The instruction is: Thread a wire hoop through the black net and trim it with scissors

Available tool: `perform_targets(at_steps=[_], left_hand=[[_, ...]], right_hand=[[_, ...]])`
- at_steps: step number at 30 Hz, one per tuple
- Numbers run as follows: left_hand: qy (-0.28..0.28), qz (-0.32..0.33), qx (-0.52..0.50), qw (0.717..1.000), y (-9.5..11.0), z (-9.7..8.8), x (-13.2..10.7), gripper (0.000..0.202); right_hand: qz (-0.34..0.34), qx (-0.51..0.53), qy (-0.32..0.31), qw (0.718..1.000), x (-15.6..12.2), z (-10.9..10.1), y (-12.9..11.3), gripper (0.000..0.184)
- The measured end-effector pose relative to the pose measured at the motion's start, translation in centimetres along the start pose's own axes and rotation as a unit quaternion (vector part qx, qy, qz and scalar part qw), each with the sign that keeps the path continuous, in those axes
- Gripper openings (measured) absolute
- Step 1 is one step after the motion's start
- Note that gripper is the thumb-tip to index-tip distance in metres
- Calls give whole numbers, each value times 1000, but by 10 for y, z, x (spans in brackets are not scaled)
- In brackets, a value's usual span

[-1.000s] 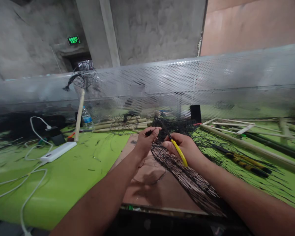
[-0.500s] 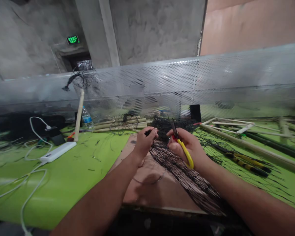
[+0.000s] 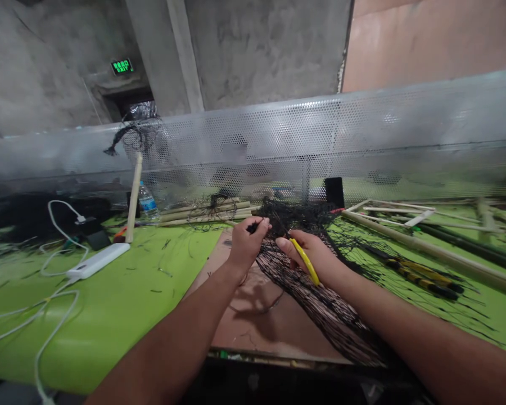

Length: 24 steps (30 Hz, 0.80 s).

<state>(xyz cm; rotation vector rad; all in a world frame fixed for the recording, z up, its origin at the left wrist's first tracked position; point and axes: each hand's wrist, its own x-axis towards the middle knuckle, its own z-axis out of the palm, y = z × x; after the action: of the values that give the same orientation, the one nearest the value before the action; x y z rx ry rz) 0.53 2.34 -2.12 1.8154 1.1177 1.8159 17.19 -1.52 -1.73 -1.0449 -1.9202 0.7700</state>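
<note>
Left hand [image 3: 247,242] curled, fingertips pinched on strand of black netting [image 3: 295,216]. Right hand [image 3: 307,259] fingers closed around yellow-handled pliers [image 3: 306,261], tips at 11 o'clock, in netting. Netting bunched between hands, touching both, trailing to 5 o'clock over cardboard sheet [image 3: 253,332]. Sheet lies on green table [image 3: 109,315]. White power bank [image 3: 98,260] at 9 o'clock, bamboo poles [image 3: 202,214] at 12, perforated metal screen [image 3: 278,140] beyond.

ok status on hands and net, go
Left hand pinching black netting. Right hand gripping yellow-handled pliers. Net runs down over brown cardboard, bunched beyond the hands.
</note>
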Motion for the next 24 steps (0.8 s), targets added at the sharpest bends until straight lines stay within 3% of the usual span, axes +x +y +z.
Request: perform_targets(at_steps=[7,12,18,24], left_hand=[[39,-68,-99,992,-5,2,3,27],[13,-58,-134,989,-3,3,2,29],[-15,-39,-112,993,3,1,-1,29],[-17,-11,-38,999,1,3,-3,26]], right_hand=[[-101,40,-35,993,-8,-2,-6,36],[-80,35,-73,994,-9,0,-7,36],[8,62,-23,998,-3,0,-3,38],[-8,-60,13,998,5,-6,5,41]])
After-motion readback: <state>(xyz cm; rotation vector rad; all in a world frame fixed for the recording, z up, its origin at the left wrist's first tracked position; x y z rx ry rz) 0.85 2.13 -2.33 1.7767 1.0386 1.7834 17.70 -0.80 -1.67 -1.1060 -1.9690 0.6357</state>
